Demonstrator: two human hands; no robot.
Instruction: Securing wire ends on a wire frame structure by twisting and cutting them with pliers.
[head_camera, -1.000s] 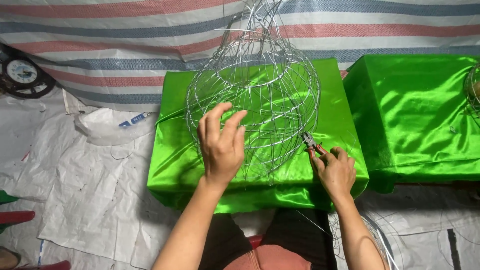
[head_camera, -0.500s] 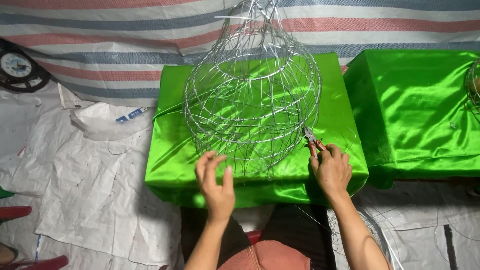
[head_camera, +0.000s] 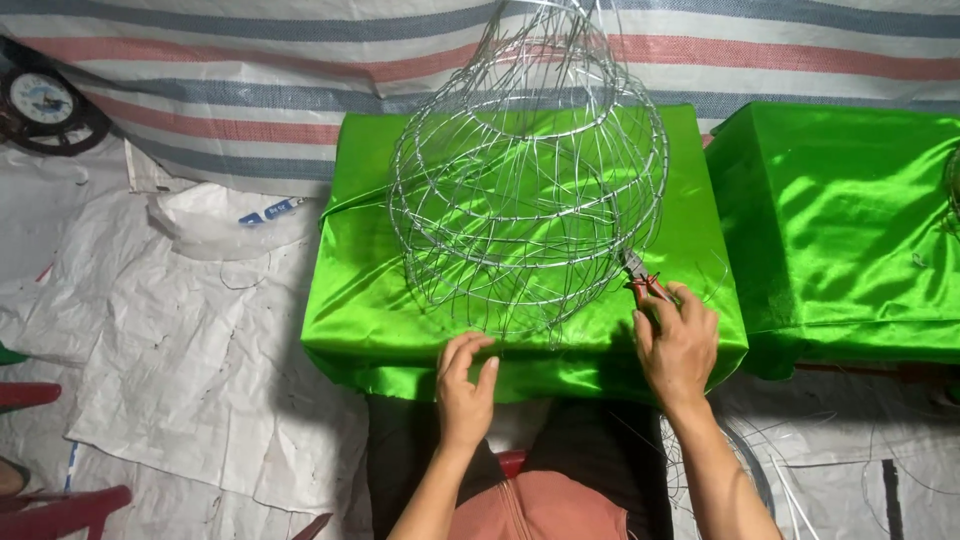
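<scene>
A round cage of thin silver wire (head_camera: 530, 190) stands on a box covered in shiny green cloth (head_camera: 380, 270). My right hand (head_camera: 678, 345) grips small pliers with red handles (head_camera: 640, 275), whose jaws touch the cage's lower right wires. My left hand (head_camera: 465, 385) hovers with fingers spread at the green box's near edge, just below the cage and holding nothing.
A second green-covered box (head_camera: 840, 220) sits to the right. White woven sheets (head_camera: 150, 360) cover the floor at left, with a crumpled plastic bag (head_camera: 215, 225) and a round clock (head_camera: 40, 105) beyond. Loose wire coils (head_camera: 740, 470) lie by my right forearm. A striped tarp (head_camera: 250, 70) hangs behind.
My left hand let go of the cage's left side and dropped to the box's near edge. The right hand with the pliers stayed at the cage's lower right.
</scene>
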